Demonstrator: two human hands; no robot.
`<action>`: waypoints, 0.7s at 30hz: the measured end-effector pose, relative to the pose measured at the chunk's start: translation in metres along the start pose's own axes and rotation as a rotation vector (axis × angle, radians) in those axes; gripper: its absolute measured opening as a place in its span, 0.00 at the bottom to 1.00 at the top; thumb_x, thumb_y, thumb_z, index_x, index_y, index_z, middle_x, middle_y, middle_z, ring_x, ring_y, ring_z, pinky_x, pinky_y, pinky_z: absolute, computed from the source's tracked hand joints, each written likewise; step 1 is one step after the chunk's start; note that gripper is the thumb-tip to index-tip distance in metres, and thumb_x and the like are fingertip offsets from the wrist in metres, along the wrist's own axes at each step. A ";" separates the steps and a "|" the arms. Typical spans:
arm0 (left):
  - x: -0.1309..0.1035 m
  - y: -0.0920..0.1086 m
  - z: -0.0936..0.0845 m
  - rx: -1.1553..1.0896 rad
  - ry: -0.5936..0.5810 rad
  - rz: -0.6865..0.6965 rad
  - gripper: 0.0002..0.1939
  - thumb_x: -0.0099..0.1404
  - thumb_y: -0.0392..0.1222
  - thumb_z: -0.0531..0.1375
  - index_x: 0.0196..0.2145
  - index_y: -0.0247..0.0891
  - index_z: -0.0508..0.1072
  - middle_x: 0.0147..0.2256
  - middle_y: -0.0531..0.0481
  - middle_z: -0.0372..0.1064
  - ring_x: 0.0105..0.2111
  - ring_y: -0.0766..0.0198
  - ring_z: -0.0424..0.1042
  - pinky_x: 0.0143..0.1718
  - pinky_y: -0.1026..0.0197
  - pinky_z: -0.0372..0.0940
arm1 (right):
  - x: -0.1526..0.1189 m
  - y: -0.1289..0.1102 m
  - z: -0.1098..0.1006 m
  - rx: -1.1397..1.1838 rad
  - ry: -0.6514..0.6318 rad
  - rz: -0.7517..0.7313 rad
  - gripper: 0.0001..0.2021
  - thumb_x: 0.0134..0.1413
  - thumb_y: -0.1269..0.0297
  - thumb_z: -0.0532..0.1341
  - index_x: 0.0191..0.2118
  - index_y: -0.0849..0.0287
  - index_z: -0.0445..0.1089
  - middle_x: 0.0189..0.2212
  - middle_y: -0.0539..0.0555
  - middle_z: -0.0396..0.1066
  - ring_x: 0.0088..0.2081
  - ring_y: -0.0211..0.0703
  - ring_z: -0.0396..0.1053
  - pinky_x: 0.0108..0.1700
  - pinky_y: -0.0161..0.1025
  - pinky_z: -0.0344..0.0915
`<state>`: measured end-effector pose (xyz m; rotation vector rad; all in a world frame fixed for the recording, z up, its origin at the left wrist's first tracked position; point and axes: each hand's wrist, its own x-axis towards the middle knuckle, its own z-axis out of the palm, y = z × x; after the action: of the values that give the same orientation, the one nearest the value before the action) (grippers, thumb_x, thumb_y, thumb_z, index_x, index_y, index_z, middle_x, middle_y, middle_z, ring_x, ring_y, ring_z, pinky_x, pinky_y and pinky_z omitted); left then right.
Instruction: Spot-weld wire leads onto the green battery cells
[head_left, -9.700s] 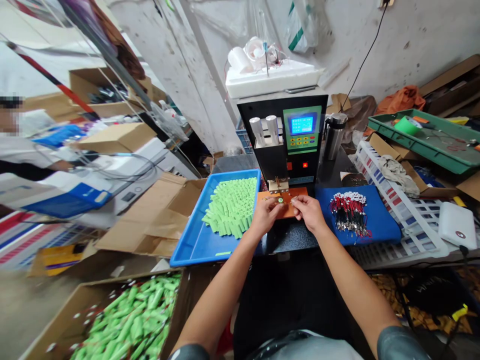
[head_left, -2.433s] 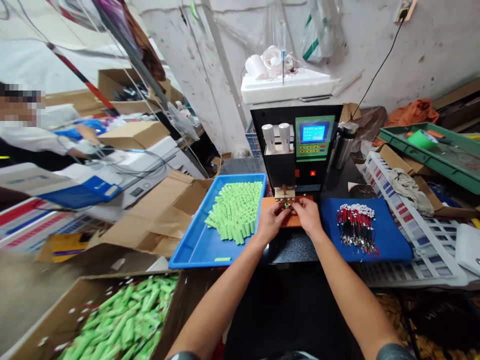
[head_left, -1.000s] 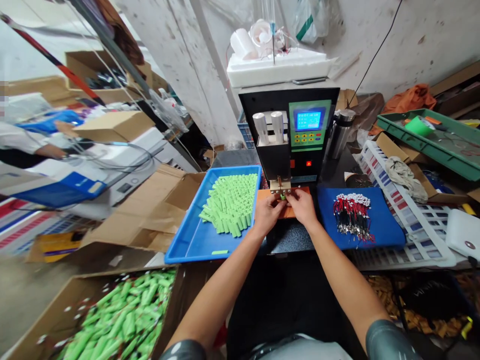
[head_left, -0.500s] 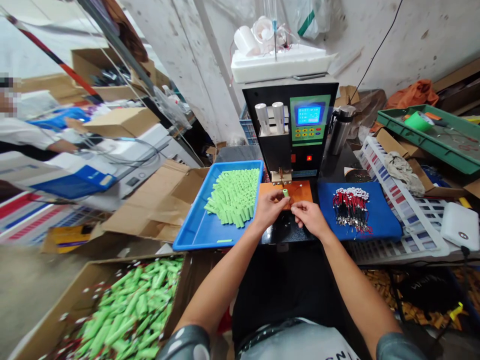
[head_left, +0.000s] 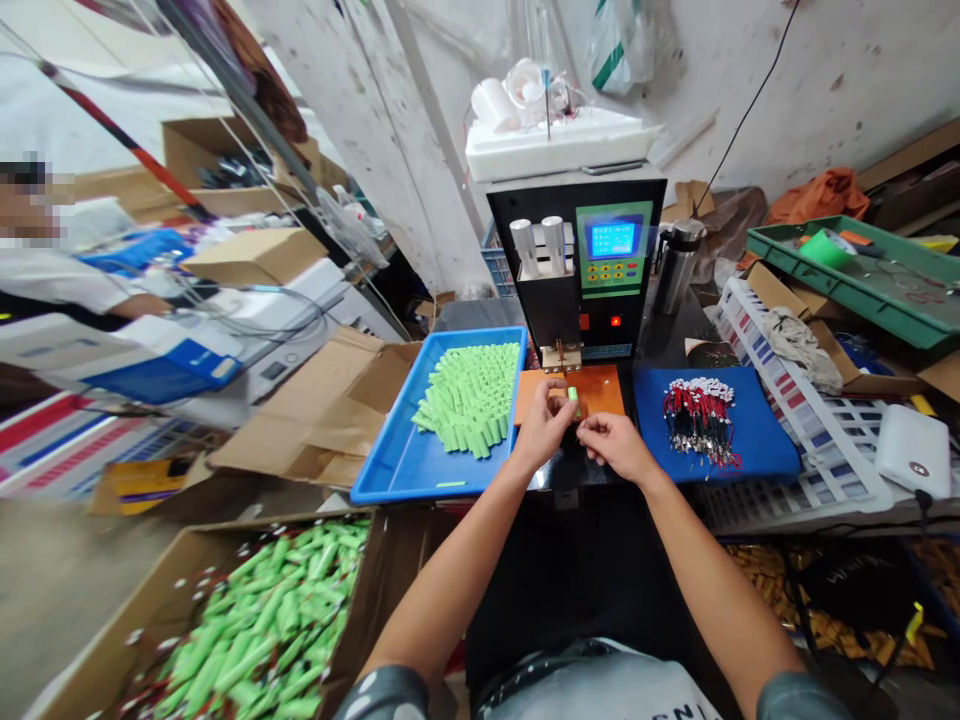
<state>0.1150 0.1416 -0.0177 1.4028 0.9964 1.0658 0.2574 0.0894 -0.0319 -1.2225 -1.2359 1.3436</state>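
A green cylindrical battery cell [head_left: 573,394] is gripped between the thumb and fingers of my left hand [head_left: 544,422], over the orange board [head_left: 604,388] in front of the spot welder [head_left: 546,305]. Close beside it, my right hand [head_left: 615,442] is closed in a pinch near the cell's lower end. What lies between those fingertips is too small to make out. The welder's electrode tips [head_left: 561,356] stand just beyond the cell, apart from it. Left of my hands, many green cells [head_left: 469,395] lie in a blue tray [head_left: 390,478].
Red and black wire leads with white connectors [head_left: 701,415] lie on a blue mat [head_left: 769,430] at the right. A cardboard box [head_left: 176,560] of wired green cells stands at lower left. A metal flask [head_left: 679,265] flanks the welder. Another person's arm [head_left: 112,295] shows at far left.
My left hand has shifted slightly, turning the cell so that more of its green side shows. My right hand has drawn a little left and stays pinched. The camera view has moved slightly.
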 end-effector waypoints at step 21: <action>0.022 -0.013 -0.017 0.364 0.059 0.162 0.10 0.60 0.46 0.62 0.31 0.35 0.77 0.23 0.53 0.66 0.23 0.68 0.61 0.25 0.65 0.57 | 0.044 -0.010 0.001 0.296 0.303 -0.071 0.16 0.40 0.52 0.69 0.28 0.61 0.69 0.17 0.46 0.66 0.16 0.31 0.60 0.18 0.30 0.57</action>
<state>0.1040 0.1683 -0.0286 1.7797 1.1774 1.0851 0.2526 0.1338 -0.0253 -1.1108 -0.8276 1.1885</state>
